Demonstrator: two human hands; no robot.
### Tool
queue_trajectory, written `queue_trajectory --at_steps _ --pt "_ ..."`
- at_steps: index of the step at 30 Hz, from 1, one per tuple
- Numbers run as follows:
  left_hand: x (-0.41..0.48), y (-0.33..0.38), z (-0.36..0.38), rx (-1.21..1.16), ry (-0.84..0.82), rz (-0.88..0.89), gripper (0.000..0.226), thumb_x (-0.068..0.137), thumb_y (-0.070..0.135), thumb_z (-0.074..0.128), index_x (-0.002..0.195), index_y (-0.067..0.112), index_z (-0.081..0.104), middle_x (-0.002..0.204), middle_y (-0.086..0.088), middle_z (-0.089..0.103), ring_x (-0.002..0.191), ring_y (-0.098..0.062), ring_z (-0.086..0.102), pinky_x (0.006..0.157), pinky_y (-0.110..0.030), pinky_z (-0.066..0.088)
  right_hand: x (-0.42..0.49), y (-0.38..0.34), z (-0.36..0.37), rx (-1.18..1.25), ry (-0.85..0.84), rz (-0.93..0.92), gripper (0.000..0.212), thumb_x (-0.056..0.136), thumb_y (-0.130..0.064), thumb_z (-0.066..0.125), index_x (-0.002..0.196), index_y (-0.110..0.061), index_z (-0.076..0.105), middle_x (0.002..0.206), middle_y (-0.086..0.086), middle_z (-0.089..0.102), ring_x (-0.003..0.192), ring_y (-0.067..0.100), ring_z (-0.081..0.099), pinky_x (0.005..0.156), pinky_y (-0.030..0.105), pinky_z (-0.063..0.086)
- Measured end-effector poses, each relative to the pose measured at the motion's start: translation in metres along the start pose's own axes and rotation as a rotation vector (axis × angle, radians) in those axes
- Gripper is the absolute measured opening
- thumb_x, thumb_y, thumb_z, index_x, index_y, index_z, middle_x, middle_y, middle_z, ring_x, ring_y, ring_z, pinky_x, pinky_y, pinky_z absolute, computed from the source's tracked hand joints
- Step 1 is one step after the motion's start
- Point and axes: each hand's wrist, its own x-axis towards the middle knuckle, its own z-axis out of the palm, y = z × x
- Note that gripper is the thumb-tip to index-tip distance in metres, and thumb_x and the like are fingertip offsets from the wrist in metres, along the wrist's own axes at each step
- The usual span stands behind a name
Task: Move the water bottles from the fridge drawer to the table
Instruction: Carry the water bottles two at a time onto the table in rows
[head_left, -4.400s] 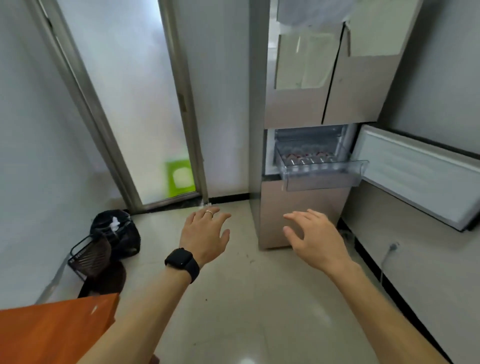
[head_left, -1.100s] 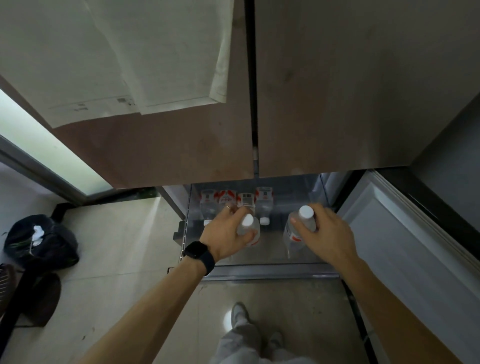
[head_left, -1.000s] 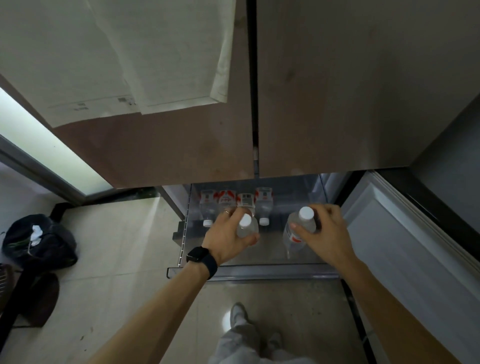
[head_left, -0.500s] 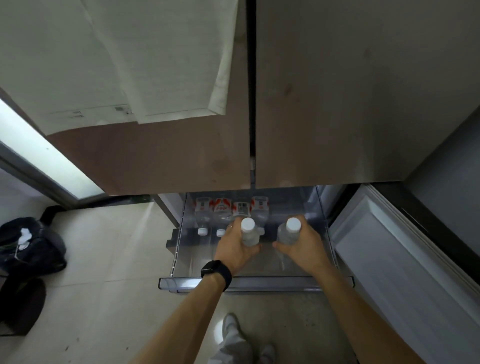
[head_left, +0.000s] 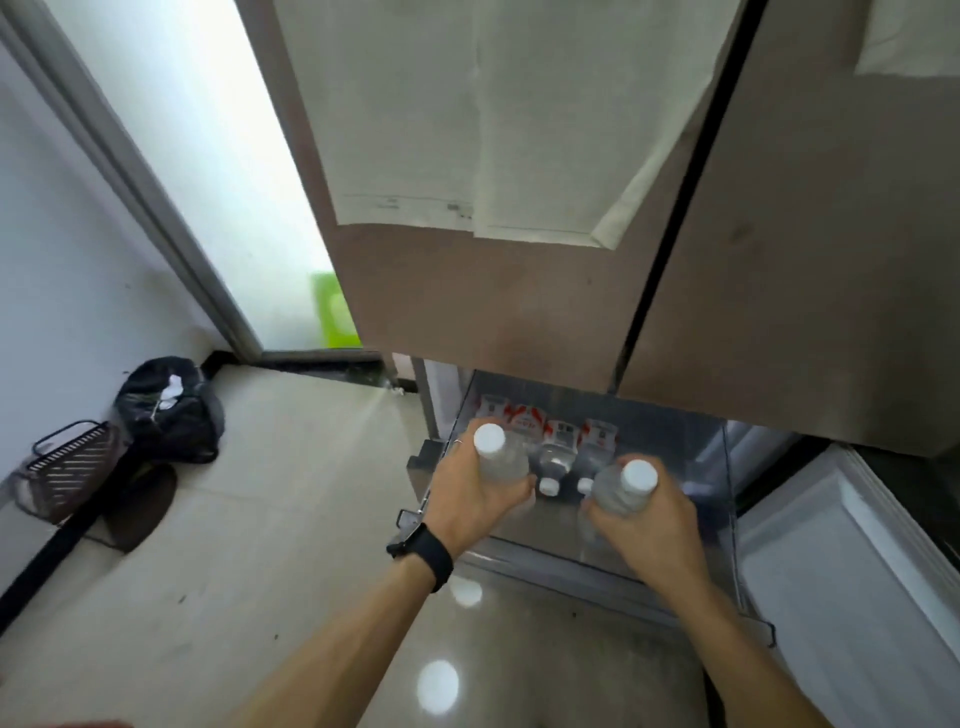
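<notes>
The clear fridge drawer (head_left: 550, 564) stands pulled out below the brown fridge doors. My left hand (head_left: 470, 501) grips a clear water bottle (head_left: 498, 457) with a white cap, held upright above the drawer's left side. My right hand (head_left: 652, 525) grips a second white-capped water bottle (head_left: 623, 488) above the drawer's middle. Several more bottles (head_left: 558, 447) with red and white labels lie at the back of the drawer, caps towards me. The table is out of view.
The lower fridge door (head_left: 852, 571) hangs open on the right. Papers (head_left: 493, 119) are stuck on the upper door. On the floor at the left sit a black bag (head_left: 169, 410) and a dark wire basket (head_left: 67, 467). A glass door (head_left: 197, 171) lies beyond.
Both hands have lifted their bottles higher out of the drawer. My view has swung to the left, bringing the floor, bag and glass door into sight.
</notes>
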Motion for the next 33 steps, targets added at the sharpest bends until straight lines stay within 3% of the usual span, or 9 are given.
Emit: queue_trajectory --at_steps 5,8,13,18,22,26,30,33 --pt "-0.051 0.000 -0.100 0.048 0.208 0.023 0.058 0.069 0.039 0.087 0.111 0.045 0.047 0.103 0.020 0.062 0.095 0.000 0.060 0.078 -0.017 0.050 -0.032 -0.090 0.033 0.030 -0.099 -0.255 0.052 0.069 -0.033 0.089 0.105 -0.037 0.052 0.095 -0.018 0.061 0.085 0.005 0.059 0.069 0.026 0.048" --pt "-0.100 -0.009 -0.167 0.096 0.326 0.001 0.058 0.069 0.040 0.086 0.107 0.052 0.044 0.103 0.020 0.061 0.095 -0.001 0.059 0.079 -0.021 0.051 -0.067 -0.143 0.071 0.032 -0.174 -0.427 0.055 0.070 -0.033 0.088 0.108 -0.038 0.050 0.095 -0.021 0.057 0.085 0.004 0.059 0.069 0.017 0.045" --pt "-0.222 -0.053 -0.269 0.140 0.523 -0.126 0.059 0.068 0.040 0.085 0.115 0.042 0.049 0.104 0.015 0.062 0.094 -0.008 0.059 0.079 -0.035 0.054 -0.163 -0.208 0.151 0.033 -0.333 -0.577 0.054 0.068 -0.040 0.086 0.111 -0.033 0.053 0.098 -0.009 0.061 0.087 0.018 0.060 0.073 0.033 0.051" --pt "-0.379 -0.104 -0.355 0.212 0.680 -0.315 0.060 0.069 0.043 0.085 0.116 0.043 0.046 0.105 0.014 0.061 0.095 -0.013 0.059 0.077 -0.037 0.056 -0.297 -0.246 0.232 0.043 -0.591 -0.667 0.050 0.070 -0.040 0.086 0.106 -0.031 0.053 0.092 -0.016 0.060 0.079 0.003 0.057 0.060 0.015 0.038" --pt "-0.506 -0.131 -0.402 0.241 0.795 -0.503 0.057 0.069 0.046 0.082 0.114 0.039 0.048 0.100 0.013 0.063 0.093 -0.014 0.060 0.078 -0.042 0.055 -0.409 -0.264 0.292 0.033 -0.805 -0.751 0.051 0.069 -0.038 0.086 0.106 -0.029 0.052 0.093 -0.014 0.060 0.082 0.004 0.058 0.064 0.021 0.043" --pt "-0.615 -0.151 -0.435 0.203 0.933 -0.702 0.051 0.071 0.035 0.084 0.112 0.033 0.054 0.095 0.017 0.061 0.090 -0.008 0.059 0.078 -0.032 0.053 -0.513 -0.285 0.342 -0.011 -1.007 -0.850 0.050 0.068 -0.038 0.085 0.104 -0.028 0.052 0.092 -0.012 0.062 0.083 0.008 0.060 0.066 0.025 0.045" --pt "-0.703 -0.174 -0.464 0.170 1.039 -0.875 0.038 0.072 0.030 0.079 0.102 0.030 0.055 0.083 0.009 0.063 0.078 -0.012 0.063 0.070 -0.037 0.057 -0.602 -0.305 0.389 -0.065 -1.168 -0.979 0.049 0.068 -0.042 0.085 0.102 -0.033 0.051 0.092 -0.015 0.062 0.084 0.004 0.061 0.068 0.021 0.046" --pt "-0.757 -0.194 -0.491 0.158 1.080 -0.988 0.026 0.074 0.024 0.074 0.085 0.027 0.051 0.069 0.009 0.058 0.063 -0.007 0.058 0.050 -0.020 0.044 -0.661 -0.321 0.430 -0.111 -1.247 -1.055 0.053 0.067 -0.049 0.083 0.105 -0.035 0.049 0.094 -0.015 0.060 0.085 0.007 0.061 0.072 0.025 0.051"
